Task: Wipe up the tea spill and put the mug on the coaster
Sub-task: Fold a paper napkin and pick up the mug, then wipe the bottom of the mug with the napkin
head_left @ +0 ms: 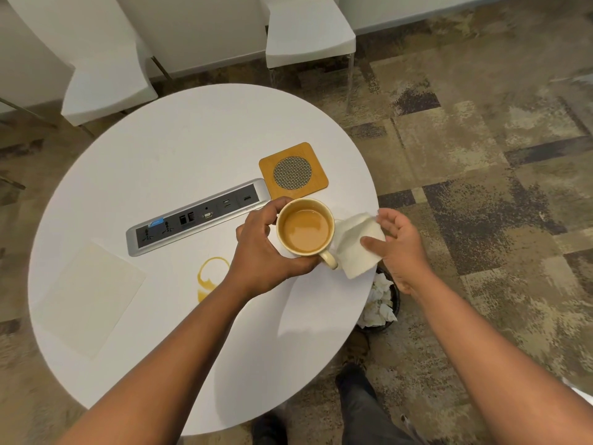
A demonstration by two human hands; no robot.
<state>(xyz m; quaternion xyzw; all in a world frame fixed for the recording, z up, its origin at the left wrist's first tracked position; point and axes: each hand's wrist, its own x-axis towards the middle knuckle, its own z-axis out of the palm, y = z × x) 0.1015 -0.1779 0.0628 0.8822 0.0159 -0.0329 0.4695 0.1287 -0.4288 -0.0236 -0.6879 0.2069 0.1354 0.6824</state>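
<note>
Coaster (293,171) top bare; power strip (198,216) just left of it; mug (305,232) held just before it.

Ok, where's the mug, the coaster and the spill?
mug (304,230), head view, on the tea inside.
coaster (292,172), head view, on its mesh middle.
spill (208,277), head view, on the ring's left curve.

You are looking at a cream mug (305,231), upright and nearly full of milky tea, sitting just in front of the coaster (293,171), its handle pointing toward you. The coaster, a tan square with a round mesh centre, is lying flat and bare. The tea spill (210,277), a broken amber ring, is sitting left of the mug.
</note>
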